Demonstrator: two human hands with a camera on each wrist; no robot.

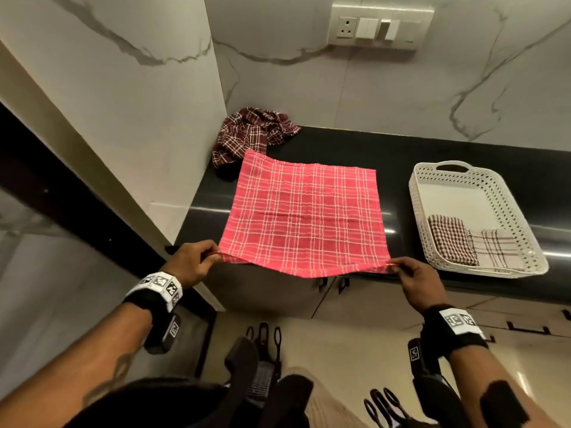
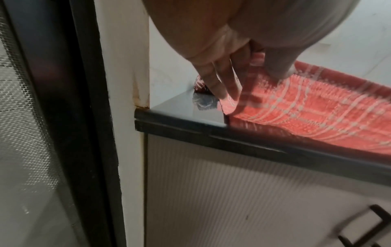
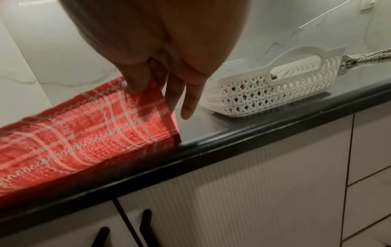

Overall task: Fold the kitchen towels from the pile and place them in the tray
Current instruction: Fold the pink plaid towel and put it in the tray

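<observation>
A red checked towel (image 1: 304, 214) lies spread on the black counter (image 1: 395, 156), its near edge hanging past the counter's front. My left hand (image 1: 193, 261) pinches the near left corner of the towel (image 2: 296, 107), thumb on top. My right hand (image 1: 415, 279) pinches the near right corner of the towel (image 3: 101, 127). A crumpled dark maroon checked towel (image 1: 250, 134) sits behind it, in the corner. The white perforated tray (image 1: 525, 217) stands to the right, holding two folded towels, a brown checked one (image 1: 451, 239) and a pale one (image 1: 497, 251).
Marble walls close the counter at the back and the left. A switch plate (image 1: 380, 26) sits high on the back wall. Cabinet fronts with black handles (image 3: 146, 227) are below the counter edge. The tray (image 3: 266, 90) stands close to my right hand.
</observation>
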